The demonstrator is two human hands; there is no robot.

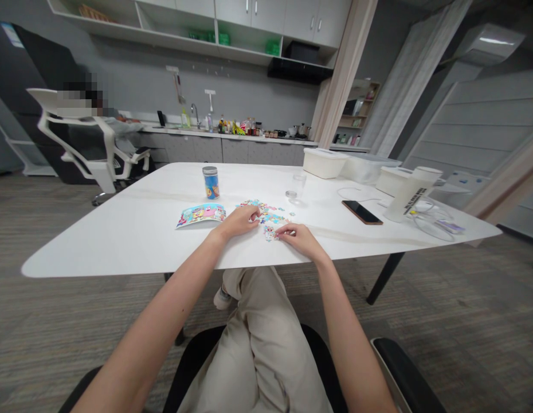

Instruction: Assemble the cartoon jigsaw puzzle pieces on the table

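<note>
Likely joining step, surface's (120, 241) near edge: right hand (298, 237) narrow at puzzle pieces (269, 232), left hand (242, 221) curled; can't tell if either grips. Next needs careful alignment.

What appears to be an office pantry is shown, with a large white counter (120, 241) set in the middle. The kitchen half is made plain beyond the white counter: a kitchen counter (266, 140) is fitted with a curved tap (197, 115) and lined with bottles (251, 126) and metal pots (302, 131). Higher up beyond the white counter, cabinets (275, 17) and what looks like a black range hood (300, 71) are mounted. The office half is suggested by a wheeled chair (109, 140), placed past the white counter's far left corner, and by striped carpet (77, 321) laid beneath the white counter.
</note>
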